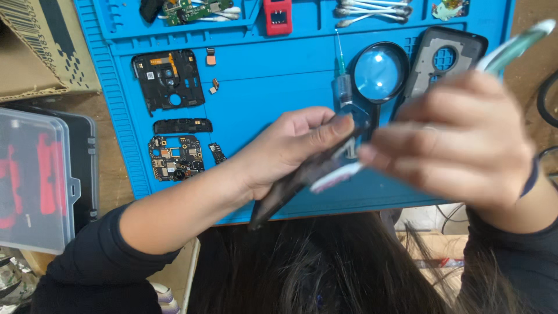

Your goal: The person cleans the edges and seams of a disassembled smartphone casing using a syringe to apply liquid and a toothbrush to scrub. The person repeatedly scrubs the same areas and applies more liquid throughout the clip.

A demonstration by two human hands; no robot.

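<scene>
Phone (290, 186), dark, slim, tilted, blurred

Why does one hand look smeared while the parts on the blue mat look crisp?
Head view: the right hand and its toothbrush are motion-blurred; the left hand, holding a dark phone part, is sharper. The circuit board and blue mat are in focus under even light; the magnifying glass shows soft glare.

Phone repair workbench: blue repair mat (279, 93), circuit boards (175, 158), magnifying glass (380, 72).
</scene>
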